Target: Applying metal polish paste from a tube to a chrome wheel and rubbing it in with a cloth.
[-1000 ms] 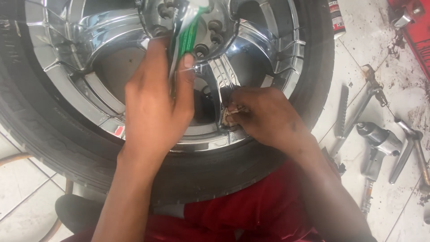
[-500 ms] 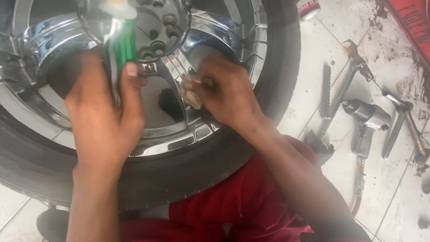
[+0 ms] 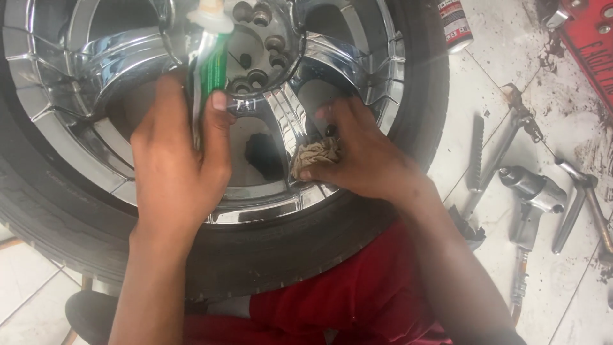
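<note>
The person's left hand (image 3: pixel 175 166) was wrapped around a green and white squeeze tube (image 3: pixel 211 67), thumb pressed along its side and its white cap end pointing to the far side, so the tube stayed out of the way yet ready beside the hub. The right hand (image 3: pixel 361 156) pinched a small crumpled beige cloth (image 3: pixel 315 155) between its fingertips and pushed it against a spoke of the shiny chrome wheel rim (image 3: pixel 287 115), a grip that let the cloth reach into the narrow recess. The rim sat in its black rubber tyre (image 3: pixel 268 255), propped against the person's red-clothed lap (image 3: pixel 332 306) to hold it steady. On the right, a grey air impact wrench (image 3: pixel 533 191) and long metal bars (image 3: pixel 495 153) lay on the dirty white tiled floor (image 3: pixel 562 281).
</note>
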